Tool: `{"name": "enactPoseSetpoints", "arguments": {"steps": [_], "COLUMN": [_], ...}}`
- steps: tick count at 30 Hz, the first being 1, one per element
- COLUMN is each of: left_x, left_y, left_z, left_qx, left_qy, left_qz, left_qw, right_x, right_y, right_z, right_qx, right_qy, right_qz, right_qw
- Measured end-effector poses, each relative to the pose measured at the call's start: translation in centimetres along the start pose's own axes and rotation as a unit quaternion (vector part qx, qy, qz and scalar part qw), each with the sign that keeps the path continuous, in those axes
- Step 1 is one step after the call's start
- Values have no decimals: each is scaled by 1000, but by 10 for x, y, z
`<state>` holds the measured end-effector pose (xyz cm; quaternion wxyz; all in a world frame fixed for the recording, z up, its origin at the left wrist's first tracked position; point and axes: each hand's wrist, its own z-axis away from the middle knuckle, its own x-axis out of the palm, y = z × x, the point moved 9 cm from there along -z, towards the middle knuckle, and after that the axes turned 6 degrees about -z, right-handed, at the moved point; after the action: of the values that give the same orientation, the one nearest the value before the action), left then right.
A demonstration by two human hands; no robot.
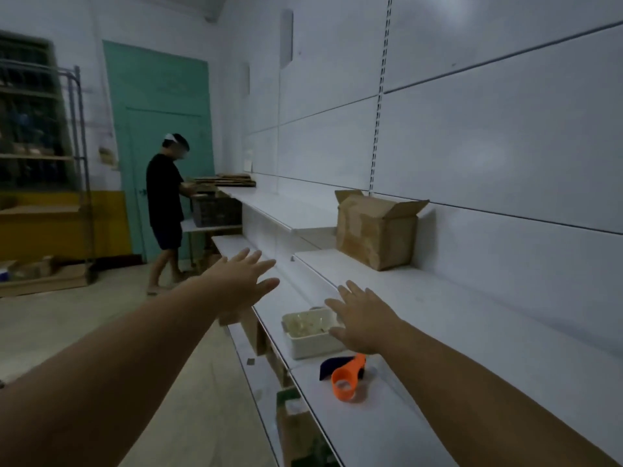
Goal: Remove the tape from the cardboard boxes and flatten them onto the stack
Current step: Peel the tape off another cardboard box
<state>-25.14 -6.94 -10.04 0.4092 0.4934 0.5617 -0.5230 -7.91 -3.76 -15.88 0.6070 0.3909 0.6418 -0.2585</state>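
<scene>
An open brown cardboard box (376, 230) stands upright on the white shelf (421, 318) against the wall panel, its top flaps raised. My left hand (241, 281) is stretched forward with fingers spread, empty, over the shelf's front edge and well short of the box. My right hand (362, 318) is also extended with straight fingers, empty, hovering above a white tub (308, 342). An orange tape cutter (347, 377) lies on the shelf just below my right hand. A stack of flattened cardboard (227, 179) lies far back on an upper shelf.
A person in a black shirt (165, 203) stands at the far end by a dark crate (215, 212) and a teal door (161, 129). Cardboard pieces (293, 423) sit on lower shelves. A metal rack (40, 156) stands at left across the open floor.
</scene>
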Motion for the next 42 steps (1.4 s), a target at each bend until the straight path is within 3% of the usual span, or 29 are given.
{"name": "enactPoseSetpoints", "arguments": {"steps": [6, 10, 17, 23, 26, 29, 34, 38, 42], "left_x": [6, 19, 36, 67, 81, 89, 104, 96, 64], "left_y": [-12, -8, 53, 48, 38, 53, 75, 80, 72], "left_z": [-105, -162, -259, -333, -366, -391, -410, -403, -367], "left_qx": [104, 117, 177, 80, 7, 2, 30, 48, 142], "left_qy": [43, 24, 10, 32, 35, 6, -39, -38, 15], "left_qz": [73, 193, 289, 345, 453, 524, 552, 611, 681], "left_qw": [991, 974, 941, 935, 891, 852, 833, 789, 718], "right_x": [2, 7, 1, 33, 47, 48, 44, 31, 9], "right_y": [74, 111, 192, 213, 217, 215, 206, 211, 216], "right_z": [-56, -65, -86, -123, -124, -121, -116, -109, -95], "right_qx": [125, 212, 350, 351, 369, 370, 342, 370, 417], "right_qy": [-2, 69, 242, 295, 294, 283, 255, 289, 354], "right_qz": [-19, -114, -280, -435, -468, -456, -458, -467, -478], "right_qw": [992, 968, 861, 775, 748, 758, 780, 749, 688]}}
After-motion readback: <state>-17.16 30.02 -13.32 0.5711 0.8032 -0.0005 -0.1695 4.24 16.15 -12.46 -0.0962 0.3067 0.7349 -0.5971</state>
